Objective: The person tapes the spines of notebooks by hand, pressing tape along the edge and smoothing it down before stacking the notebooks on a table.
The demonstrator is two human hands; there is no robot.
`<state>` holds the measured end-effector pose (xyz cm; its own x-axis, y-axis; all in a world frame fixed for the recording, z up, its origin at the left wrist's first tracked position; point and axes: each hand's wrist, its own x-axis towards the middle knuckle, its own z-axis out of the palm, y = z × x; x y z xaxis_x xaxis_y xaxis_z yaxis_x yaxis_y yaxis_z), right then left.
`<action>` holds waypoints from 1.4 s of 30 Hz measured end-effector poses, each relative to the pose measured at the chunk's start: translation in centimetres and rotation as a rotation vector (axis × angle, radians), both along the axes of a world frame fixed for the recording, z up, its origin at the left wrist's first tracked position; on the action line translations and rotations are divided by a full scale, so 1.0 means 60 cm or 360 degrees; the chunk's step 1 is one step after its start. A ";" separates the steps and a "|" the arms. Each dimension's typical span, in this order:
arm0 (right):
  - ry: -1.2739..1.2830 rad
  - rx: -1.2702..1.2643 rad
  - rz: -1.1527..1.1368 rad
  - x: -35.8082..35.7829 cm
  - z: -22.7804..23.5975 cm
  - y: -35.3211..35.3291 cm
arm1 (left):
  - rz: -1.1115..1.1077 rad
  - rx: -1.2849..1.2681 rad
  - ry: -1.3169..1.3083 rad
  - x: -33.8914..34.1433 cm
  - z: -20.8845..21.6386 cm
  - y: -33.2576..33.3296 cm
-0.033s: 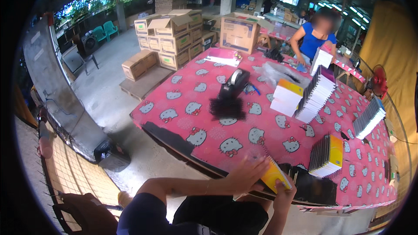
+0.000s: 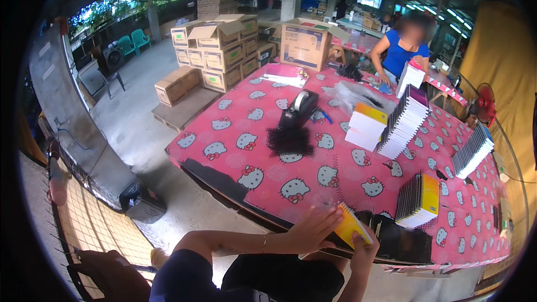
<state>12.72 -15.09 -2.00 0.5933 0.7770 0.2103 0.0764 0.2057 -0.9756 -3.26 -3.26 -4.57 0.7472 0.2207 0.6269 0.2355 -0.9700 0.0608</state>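
Note:
A small yellow spiral notebook (image 2: 353,225) is held upright at the near edge of the table between both my hands. My left hand (image 2: 313,228) lies against its left face with the fingers spread. My right hand (image 2: 364,250) grips it from below and behind. Just to the right on the pink cartoon-cat tablecloth (image 2: 335,159) stands a short stack of yellow-covered spiral notebooks (image 2: 418,200). A dark strip (image 2: 403,240) runs along the table edge beside my hands.
Mid-table sit a black tape dispenser (image 2: 299,109), a pile of black binding combs (image 2: 290,141), a white-and-yellow stack (image 2: 366,126) and tall notebook stacks (image 2: 405,120), (image 2: 472,150). A person in blue (image 2: 404,50) works at the far side. Cardboard boxes (image 2: 215,50) stand on the concrete floor to the left, and a red fan (image 2: 485,103) to the right.

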 end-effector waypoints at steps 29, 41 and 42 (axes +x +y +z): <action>0.0141 -0.0342 0.0320 0.053 -0.019 -0.010 | -0.0432 -0.0286 0.0609 0.065 0.068 0.069; -0.0264 -0.0263 0.0218 0.062 -0.059 0.007 | -0.0145 0.0149 0.0257 0.097 0.031 0.019; -0.0183 -0.0276 0.0243 0.063 -0.062 0.009 | -0.0290 0.0069 0.0240 0.069 -0.020 0.008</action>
<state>16.51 -14.53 -5.69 0.4462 0.8861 0.1254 0.1697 0.0538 -0.9840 0.87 -2.77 -5.74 0.8582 0.0491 0.5109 0.0597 -0.9982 -0.0043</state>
